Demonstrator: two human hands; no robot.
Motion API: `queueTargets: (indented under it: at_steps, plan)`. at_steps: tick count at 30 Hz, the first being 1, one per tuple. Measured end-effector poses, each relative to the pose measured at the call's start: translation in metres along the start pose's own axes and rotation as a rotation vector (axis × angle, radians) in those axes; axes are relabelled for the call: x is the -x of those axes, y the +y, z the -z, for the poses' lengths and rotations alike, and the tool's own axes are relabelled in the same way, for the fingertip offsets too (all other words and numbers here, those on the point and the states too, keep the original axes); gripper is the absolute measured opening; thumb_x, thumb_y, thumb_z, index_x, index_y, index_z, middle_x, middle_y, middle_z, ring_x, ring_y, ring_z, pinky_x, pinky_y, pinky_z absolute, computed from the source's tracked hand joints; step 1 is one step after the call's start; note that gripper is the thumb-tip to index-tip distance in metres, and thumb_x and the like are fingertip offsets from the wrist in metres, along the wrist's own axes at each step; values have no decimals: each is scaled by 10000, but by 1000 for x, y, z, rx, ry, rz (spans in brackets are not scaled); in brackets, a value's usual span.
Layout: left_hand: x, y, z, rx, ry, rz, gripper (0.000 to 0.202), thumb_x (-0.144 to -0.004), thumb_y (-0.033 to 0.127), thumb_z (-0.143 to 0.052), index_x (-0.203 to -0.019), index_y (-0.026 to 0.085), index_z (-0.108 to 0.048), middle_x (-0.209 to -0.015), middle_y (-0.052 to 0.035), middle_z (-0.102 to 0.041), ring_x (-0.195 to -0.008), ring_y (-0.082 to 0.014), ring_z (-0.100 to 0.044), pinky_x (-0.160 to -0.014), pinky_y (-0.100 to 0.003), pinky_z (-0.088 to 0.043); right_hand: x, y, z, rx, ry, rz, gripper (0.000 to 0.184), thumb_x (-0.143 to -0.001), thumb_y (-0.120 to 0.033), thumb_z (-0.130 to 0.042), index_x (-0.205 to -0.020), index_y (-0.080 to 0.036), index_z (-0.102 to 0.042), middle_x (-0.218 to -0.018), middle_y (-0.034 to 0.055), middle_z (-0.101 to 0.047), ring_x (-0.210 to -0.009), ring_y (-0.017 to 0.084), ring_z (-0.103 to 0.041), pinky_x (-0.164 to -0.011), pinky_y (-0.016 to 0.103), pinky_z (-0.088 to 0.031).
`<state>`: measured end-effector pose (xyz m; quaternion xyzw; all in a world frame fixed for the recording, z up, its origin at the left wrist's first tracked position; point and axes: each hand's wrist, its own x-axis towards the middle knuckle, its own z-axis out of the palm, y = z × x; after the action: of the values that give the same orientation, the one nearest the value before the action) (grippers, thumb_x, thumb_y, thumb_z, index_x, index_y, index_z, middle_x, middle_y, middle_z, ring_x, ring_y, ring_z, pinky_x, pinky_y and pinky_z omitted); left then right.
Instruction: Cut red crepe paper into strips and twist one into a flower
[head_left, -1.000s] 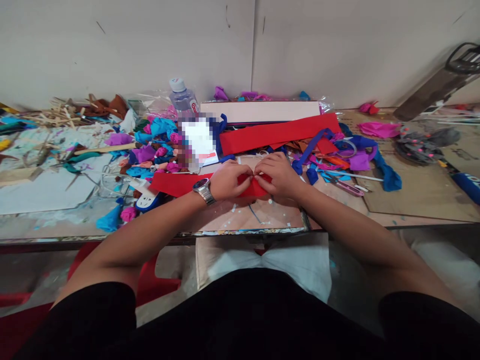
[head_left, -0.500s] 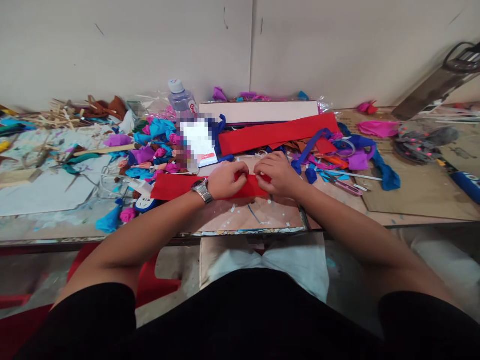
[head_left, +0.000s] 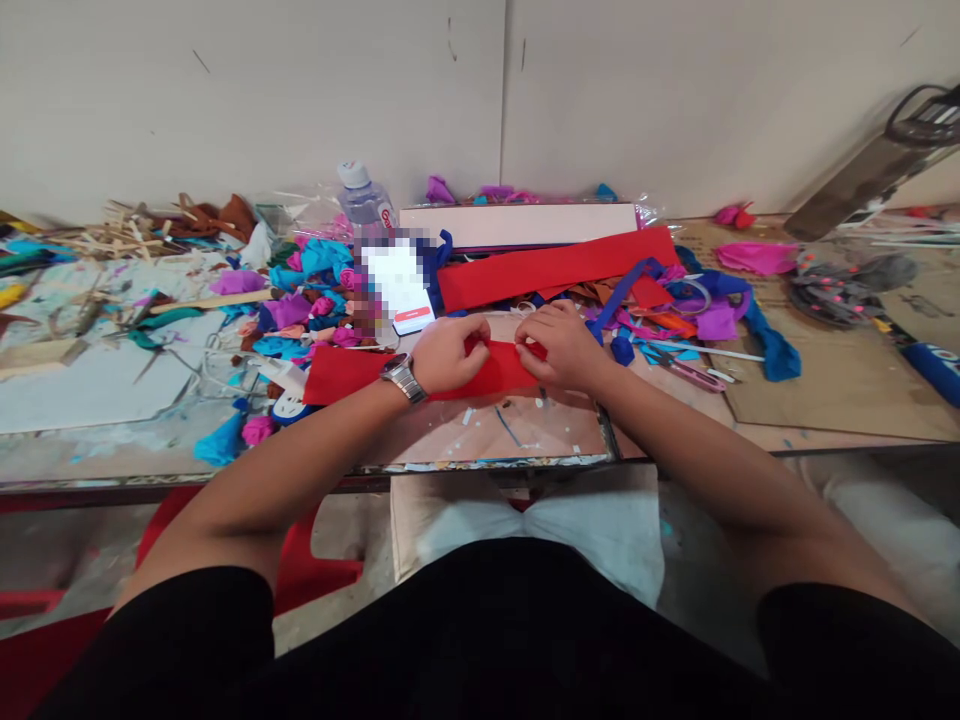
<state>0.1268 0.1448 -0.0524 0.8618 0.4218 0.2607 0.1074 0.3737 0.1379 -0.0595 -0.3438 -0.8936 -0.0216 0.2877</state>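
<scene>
Strip: red felt strip (head_left: 345, 373) lies flat on the worktable (head_left: 825, 400), near its front edge.
Left hand (head_left: 450, 352): fingers curled, pinching the strip's middle.
Right hand (head_left: 562, 345): fingers closed on the strip's right end.
Technique (judged): keep the felt taut between the pinches, edges aligned, and press firmly.

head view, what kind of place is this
Probably a craft workbench against a plain wall: coloured scraps heaped on the table, wooden sticks at far left, and the left hand and right hand pinching a red strip.
</scene>
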Motion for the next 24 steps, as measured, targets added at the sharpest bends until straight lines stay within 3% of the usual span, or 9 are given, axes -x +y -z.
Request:
queueTargets:
  at_steps: [8, 14, 24]
  plan:
    - [-1, -3, 0, 9, 55, 58, 184, -845, 252, -551, -976, 206, -673, -869, -54, -740, -777, -232, -651, -736, -358, -442, 0, 8, 2, 47, 17, -19, 86, -935, -243, -591, -877, -207, -644, -888, 67, -747, -884, 254, -616, -928, 437, -330]
    - [-3, -4, 0, -1, 91, 88, 174, -827, 204, -562, -974, 219, -655, -759, -23, -668, -688, -213, -581, -673, -341, -390, 1, 8, 2, 37, 4, -42, 90, -929, -252, -594, -863, -210, -635, -883, 65, -744, -879, 252, -615, -932, 439, -330]
    - [-5, -7, 0, 2, 92, 108, 157, -834, 182, -563, -960, 226, -647, -788, -26, -687, -695, -218, -588, -679, -344, -381, 1, 9, 3, 27, 0, -32, 102, -931, -260, -582, -861, -207, -634, -876, 67, -741, -880, 253, -632, -936, 438, -331]
